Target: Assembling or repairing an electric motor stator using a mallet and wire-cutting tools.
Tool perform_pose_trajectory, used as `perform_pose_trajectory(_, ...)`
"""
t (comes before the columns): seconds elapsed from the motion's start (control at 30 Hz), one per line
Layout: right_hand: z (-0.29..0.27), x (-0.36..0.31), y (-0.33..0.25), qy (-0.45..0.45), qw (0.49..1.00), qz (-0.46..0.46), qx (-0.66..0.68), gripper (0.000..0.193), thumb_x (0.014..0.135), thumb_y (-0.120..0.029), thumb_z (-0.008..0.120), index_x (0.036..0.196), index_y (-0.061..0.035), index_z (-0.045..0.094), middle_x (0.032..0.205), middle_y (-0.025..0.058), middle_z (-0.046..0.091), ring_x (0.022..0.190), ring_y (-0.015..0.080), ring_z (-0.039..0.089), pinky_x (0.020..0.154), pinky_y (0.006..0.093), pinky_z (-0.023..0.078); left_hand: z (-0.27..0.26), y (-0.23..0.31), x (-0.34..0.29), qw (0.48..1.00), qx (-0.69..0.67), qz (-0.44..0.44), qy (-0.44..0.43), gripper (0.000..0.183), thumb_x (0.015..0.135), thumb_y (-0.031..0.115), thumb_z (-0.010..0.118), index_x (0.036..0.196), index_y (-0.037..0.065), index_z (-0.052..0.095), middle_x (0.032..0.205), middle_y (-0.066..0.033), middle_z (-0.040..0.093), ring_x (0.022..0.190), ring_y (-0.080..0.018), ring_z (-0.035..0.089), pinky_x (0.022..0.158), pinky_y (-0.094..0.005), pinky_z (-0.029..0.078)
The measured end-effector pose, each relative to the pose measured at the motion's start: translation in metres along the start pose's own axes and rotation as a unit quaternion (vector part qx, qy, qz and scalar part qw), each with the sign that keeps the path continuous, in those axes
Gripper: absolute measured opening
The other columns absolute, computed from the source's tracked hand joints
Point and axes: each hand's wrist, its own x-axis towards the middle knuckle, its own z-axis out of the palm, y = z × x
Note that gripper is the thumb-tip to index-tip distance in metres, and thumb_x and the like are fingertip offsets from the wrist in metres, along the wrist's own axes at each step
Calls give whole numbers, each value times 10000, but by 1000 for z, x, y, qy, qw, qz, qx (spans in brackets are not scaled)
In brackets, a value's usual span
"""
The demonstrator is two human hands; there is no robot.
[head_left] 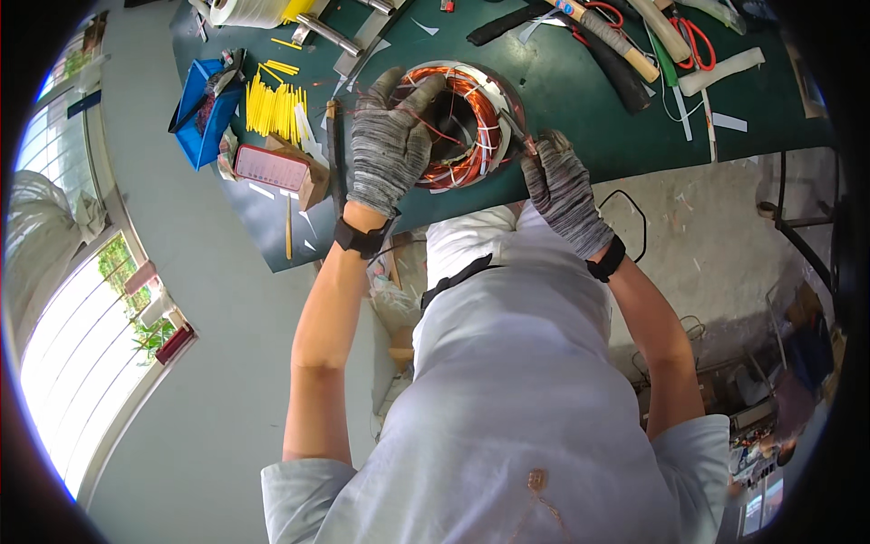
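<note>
A ring-shaped motor stator [494, 100] wound with copper wire and tied with white lacing sits on the green bench at its near edge. My left hand [390, 140], in a grey knitted glove, lies over the stator's left side with its fingers bent. A thin red wire [438, 130] runs from between these fingers across the central opening. My right hand [564, 189], gloved alike, is closed at the stator's right side. From its fingertips a slim, dark tool [515, 129] points toward the winding; its exact kind is unclear.
Left on the bench [571, 136] are yellow tubes [272, 107], a blue bin [198, 122], a phone [270, 169] against a wooden block [313, 184] and a dark stick [336, 154]. Red-handled scissors [693, 45], a mallet [625, 54] and paper strips lie at the far right.
</note>
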Motion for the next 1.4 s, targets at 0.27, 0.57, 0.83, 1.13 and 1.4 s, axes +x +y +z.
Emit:
perform_pose_trajectory(0.27, 6, 0, -5, -27, 995, 64, 69, 221, 806, -179, 528, 927, 6, 517, 860, 207, 553, 753, 367, 541, 647, 427, 453, 7, -5, 0, 1000, 7, -12, 16, 475, 664, 94, 471, 1122, 166, 576, 1125, -180, 460, 1016, -317, 460, 905, -376, 364)
perform_pose_trajectory(0.57, -1, 8, 1, -58, 997, 30, 37, 236, 808, -199, 533, 915, 10, 541, 831, 200, 566, 754, 353, 559, 632, 417, 467, 8, 9, -12, 995, 37, -47, 83, 474, 645, 117, 537, 1110, 204, 574, 1079, -222, 484, 956, -366, 487, 848, -420, 393)
perform_pose_trajectory(0.83, 6, -29, 7, -19, 999, 44, 7, 322, 833, -210, 512, 1015, 56, 489, 960, 261, 529, 894, 411, 514, 782, 449, 430, -5, 26, -11, 976, 170, 2, 138, 486, 658, 121, 554, 1121, 269, 561, 1234, -206, 394, 1112, -383, 390, 957, -450, 292)
perform_pose_trajectory(1.13, 19, -11, 24, 13, 994, 99, -42, 372, 792, -240, 560, 1042, 26, 490, 969, 240, 537, 872, 393, 521, 784, 428, 430, 11, 6, -6, 993, 62, 45, 92, 443, 678, 143, 474, 1103, 213, 579, 1191, -146, 466, 1119, -379, 377, 972, -469, 260)
perform_pose_trajectory(1.4, -15, 53, -5, -12, 998, 34, 49, 435, 719, -251, 654, 1083, -74, 496, 1057, 181, 498, 941, 318, 507, 800, 383, 429, -38, 45, -48, 903, -389, -4, 181, 168, 762, 8, 544, 914, 58, 595, 1052, -108, 559, 942, -218, 548, 722, -308, 491)
